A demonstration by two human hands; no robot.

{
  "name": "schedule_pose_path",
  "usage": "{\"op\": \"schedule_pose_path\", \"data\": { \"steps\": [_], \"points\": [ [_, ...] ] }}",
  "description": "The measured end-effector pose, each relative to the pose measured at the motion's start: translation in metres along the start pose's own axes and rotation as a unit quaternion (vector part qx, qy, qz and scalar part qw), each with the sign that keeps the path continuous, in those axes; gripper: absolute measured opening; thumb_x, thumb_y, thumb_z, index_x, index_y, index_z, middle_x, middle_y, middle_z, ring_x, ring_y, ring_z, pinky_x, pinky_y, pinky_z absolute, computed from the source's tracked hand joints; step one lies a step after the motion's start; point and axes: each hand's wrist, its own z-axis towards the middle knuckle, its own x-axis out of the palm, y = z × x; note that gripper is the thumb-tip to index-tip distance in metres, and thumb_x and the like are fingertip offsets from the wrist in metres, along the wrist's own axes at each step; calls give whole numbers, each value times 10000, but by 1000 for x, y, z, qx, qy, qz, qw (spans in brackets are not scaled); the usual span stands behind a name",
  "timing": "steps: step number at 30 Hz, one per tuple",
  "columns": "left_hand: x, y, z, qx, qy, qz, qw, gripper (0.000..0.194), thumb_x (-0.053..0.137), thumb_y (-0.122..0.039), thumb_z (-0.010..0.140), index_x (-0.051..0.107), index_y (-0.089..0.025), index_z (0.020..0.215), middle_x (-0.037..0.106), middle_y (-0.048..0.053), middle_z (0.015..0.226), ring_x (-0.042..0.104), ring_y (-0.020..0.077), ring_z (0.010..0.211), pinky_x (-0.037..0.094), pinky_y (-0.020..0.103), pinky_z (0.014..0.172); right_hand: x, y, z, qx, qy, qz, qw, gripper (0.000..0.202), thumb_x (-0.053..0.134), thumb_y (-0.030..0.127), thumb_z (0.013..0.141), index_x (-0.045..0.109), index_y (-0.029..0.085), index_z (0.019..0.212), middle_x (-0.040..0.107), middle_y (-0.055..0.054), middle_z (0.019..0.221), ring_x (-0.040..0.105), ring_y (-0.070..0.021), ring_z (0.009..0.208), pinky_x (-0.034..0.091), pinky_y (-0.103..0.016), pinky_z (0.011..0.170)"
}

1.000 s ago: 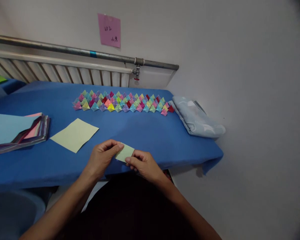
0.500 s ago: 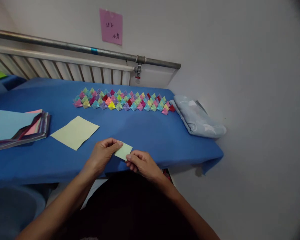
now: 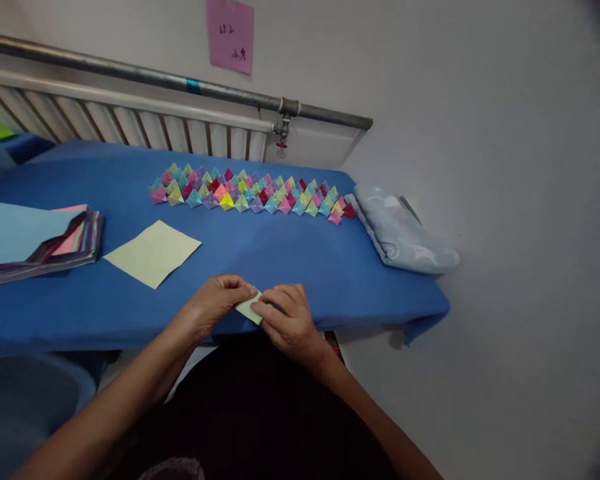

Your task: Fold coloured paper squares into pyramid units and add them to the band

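Note:
A small folded piece of pale green paper point(image 3: 250, 309) is held between my two hands over the table's front edge. My left hand point(image 3: 223, 298) pinches its upper left side, thumb on top. At its right side my right hand point(image 3: 287, 317) has thumb and fingers closed on the paper and covers part of it. A flat pale yellow-green paper sheet point(image 3: 153, 255) lies to the left of my left hand. Farther back stand rows of small folded paper pieces point(image 3: 243, 203) in many colours.
A blue cloth point(image 3: 280, 253) covers the table. At the left lies a stack of coloured paper point(image 3: 30, 233); a folded light blue fabric point(image 3: 405, 230) lies at the right end. Behind run a radiator point(image 3: 180, 137) and a metal pipe point(image 3: 130, 72). A blue basin point(image 3: 30, 400) is below left.
My right hand has moved up over the small paper, covering more of it. The paper and both hands sit slightly farther right in view. The camera has tilted a little downward.

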Motion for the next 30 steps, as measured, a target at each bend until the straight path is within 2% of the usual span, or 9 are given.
{"op": "schedule_pose_path", "data": {
  "steps": [2,4,7,9,11,13,16,21,30],
  "points": [
    [-1,0,3,33,-24,44,998,317,753,-503,613,707,-194,666,670,37,660,587,193,651,469,308,654,4,-3,-2,2,-11,-20,1000,223,521,156,944,705,256,1021,705,-38,988,574,-187,967,371,-360,865],
    [-5,1,3,117,-79,130,981,327,663,-507,727,742,-208,834,729,58,788,640,228,755,499,340,739,9,-7,-5,21,-16,-39,999,234,520,151,949,708,259,1037,705,-44,992,572,-191,990,364,-360,871],
    [-14,11,-2,296,-136,282,903,274,533,-394,870,728,-228,965,752,71,976,663,242,930,489,373,881,15,-12,-9,42,5,-53,998,245,538,142,941,706,267,1069,702,-47,1008,570,-191,1001,357,-355,867],
    [-18,24,-6,388,-117,359,841,243,484,-287,911,712,-232,974,750,65,987,664,230,952,474,381,904,19,-13,-12,42,24,-60,997,236,558,142,931,703,262,1072,698,-47,1023,566,-192,998,349,-354,862],
    [-20,37,-10,438,-74,409,797,255,454,-194,925,694,-232,1000,748,62,989,665,214,939,464,385,905,22,-14,-14,36,42,-65,996,209,569,157,928,704,254,1054,696,-45,1020,560,-193,981,343,-356,853],
    [-19,49,-12,455,-32,439,774,286,427,-132,929,675,-225,1038,746,63,989,664,196,920,451,385,918,23,-14,-16,29,61,-64,996,190,563,170,930,703,242,1036,699,-48,1014,554,-195,964,342,-360,840],
    [-17,57,-12,454,0,463,761,317,406,-85,923,651,-213,1079,744,62,958,665,180,897,425,391,957,21,-13,-20,22,83,-54,995,207,539,177,931,690,221,1067,711,-60,1034,549,-206,967,346,-374,847],
    [-17,57,-12,453,5,473,756,304,437,-77,897,654,-209,1065,745,65,957,675,190,885,398,413,992,12,-11,-28,51,65,2,997,251,548,233,929,652,191,1153,717,-81,1116,539,-236,1035,369,-397,919],
    [-20,53,-13,453,18,501,737,216,482,-153,924,647,-217,1047,753,54,969,682,201,905,327,470,1059,9,-8,-29,109,63,27,992,150,556,195,933,665,193,1035,738,-61,1050,581,-202,954,371,-364,873]
  ]
}}
